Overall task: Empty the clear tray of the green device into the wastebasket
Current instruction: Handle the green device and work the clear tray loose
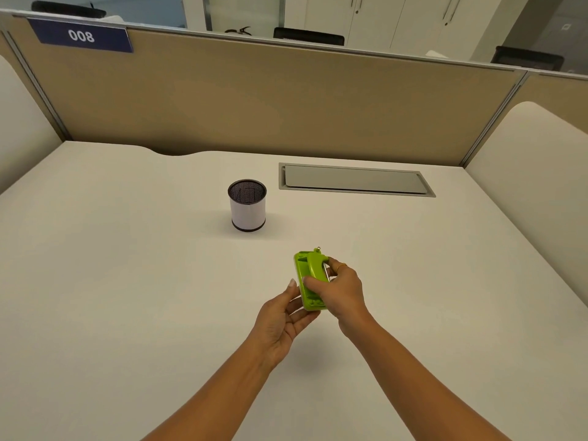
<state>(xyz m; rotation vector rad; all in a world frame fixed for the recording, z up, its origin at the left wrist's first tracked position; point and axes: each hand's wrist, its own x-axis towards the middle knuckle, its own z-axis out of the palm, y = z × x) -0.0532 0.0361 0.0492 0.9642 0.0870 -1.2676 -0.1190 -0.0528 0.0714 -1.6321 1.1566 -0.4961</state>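
Note:
A bright green hole punch [308,278] is held on its side above the white desk [127,281], a little in front of the middle. My right hand [342,291] grips it from the right, thumb on its green top. My left hand [283,319] is at its left side, where the clear tray sits, with fingers touching that underside; the tray itself barely shows. A small round wastebasket [247,206], white-walled with a black mesh rim, stands upright behind the hands and slightly to the left.
A grey cable hatch [354,179] is set flush into the desk at the back right. A tan partition [270,97] walls the desk's far edge, and cream side panels [525,160] flank it.

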